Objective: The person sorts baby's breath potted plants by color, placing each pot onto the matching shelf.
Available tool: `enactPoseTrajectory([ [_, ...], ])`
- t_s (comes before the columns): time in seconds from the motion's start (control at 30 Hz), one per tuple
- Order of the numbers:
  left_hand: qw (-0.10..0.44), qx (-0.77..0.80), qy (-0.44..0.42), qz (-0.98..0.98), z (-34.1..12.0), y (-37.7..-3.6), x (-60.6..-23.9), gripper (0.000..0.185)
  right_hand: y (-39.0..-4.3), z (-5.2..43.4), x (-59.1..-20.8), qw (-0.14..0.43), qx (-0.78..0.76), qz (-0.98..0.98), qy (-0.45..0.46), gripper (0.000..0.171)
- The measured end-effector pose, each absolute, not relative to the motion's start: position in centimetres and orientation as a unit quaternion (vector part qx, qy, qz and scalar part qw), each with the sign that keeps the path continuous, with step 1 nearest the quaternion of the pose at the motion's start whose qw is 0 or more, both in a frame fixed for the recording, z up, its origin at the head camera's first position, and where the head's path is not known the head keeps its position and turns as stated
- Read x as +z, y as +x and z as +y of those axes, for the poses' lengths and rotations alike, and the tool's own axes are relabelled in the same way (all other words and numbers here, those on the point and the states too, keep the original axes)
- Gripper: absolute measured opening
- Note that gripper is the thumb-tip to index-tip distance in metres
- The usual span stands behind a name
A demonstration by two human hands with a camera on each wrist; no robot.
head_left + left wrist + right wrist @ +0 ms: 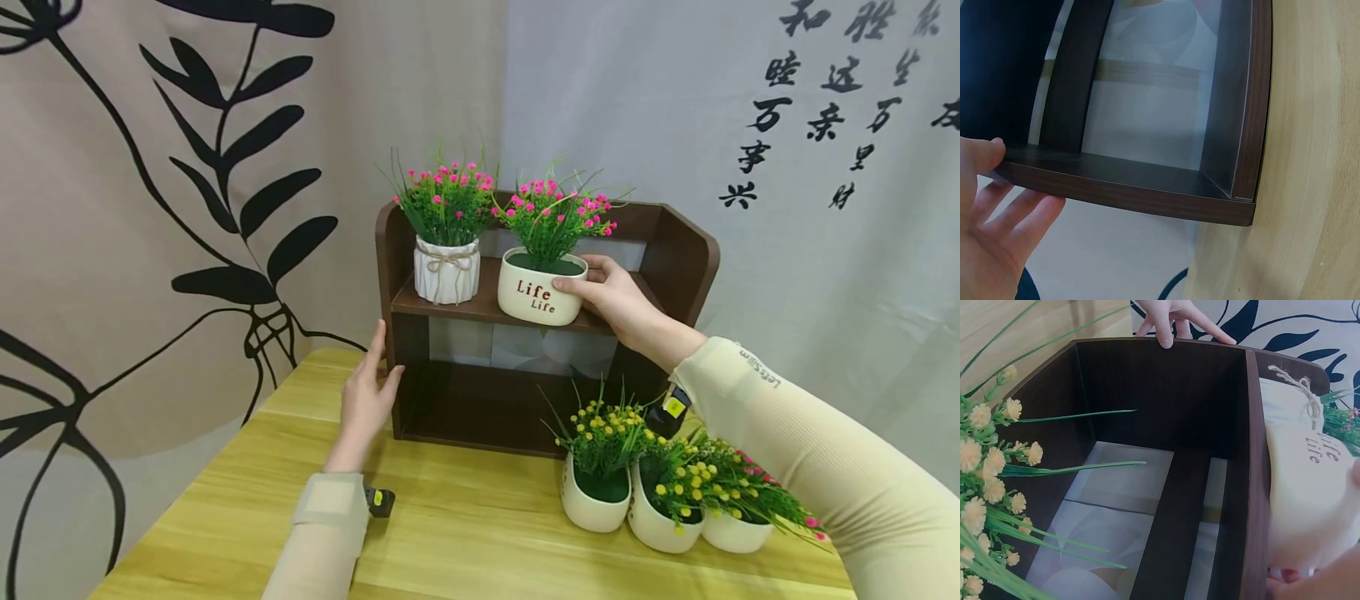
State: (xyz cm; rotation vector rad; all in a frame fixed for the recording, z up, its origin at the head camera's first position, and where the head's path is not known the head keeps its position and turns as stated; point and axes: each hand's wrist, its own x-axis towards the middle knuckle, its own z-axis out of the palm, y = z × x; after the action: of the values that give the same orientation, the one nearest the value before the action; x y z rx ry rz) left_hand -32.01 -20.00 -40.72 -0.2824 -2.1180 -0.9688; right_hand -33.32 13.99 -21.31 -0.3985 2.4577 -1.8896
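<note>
A cream oval flowerpot (525, 300) lettered "Life Life", with pink artificial flowers, is at the front edge of the upper board of a dark brown two-tier shelf (693, 250). My right hand (622, 304) holds its right end, thumb on the front and fingers behind. Whether the pot's base touches the board cannot be told. At the shelf's left side panel, my left hand (365, 404) grips the front edge; in the left wrist view its thumb (988, 153) lies inside and its fingers outside. Left of the oval pot stands a white pleated pot (447, 279) with a twine bow and pink flowers.
On the wooden table (450, 517), before the shelf's right part, cream pots (596, 504) stand in a row with yellow and pink flowers. My right forearm passes over them. The shelf's lower tier (480, 408) holds nothing visible. Printed curtains (420, 75) hang behind.
</note>
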Motion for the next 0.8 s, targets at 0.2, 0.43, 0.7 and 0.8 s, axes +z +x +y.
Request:
enactPoseTrajectory([
  [0.2,0.392,-0.376,-0.111,-0.832,-20.1,-32.1,-40.8,0.080,-33.5,13.5,-21.3,0.001,-0.604,0.786,-0.131,0.082],
  [0.43,0.387,-0.380,-0.112,-0.832,-19.9,-32.0,-40.7,0.079,-33.9,13.2,-21.3,0.009,-0.597,0.790,-0.136,0.082],
  [0.7,0.375,-0.385,-0.105,-0.837,-20.0,-32.0,-40.7,0.078,-34.2,12.4,-21.1,0.014,-0.596,0.793,-0.125,0.092],
  [0.8,0.377,-0.383,-0.104,-0.837,-20.1,-32.0,-40.8,0.079,-34.3,12.0,-21.0,0.013,-0.604,0.788,-0.121,0.093],
])
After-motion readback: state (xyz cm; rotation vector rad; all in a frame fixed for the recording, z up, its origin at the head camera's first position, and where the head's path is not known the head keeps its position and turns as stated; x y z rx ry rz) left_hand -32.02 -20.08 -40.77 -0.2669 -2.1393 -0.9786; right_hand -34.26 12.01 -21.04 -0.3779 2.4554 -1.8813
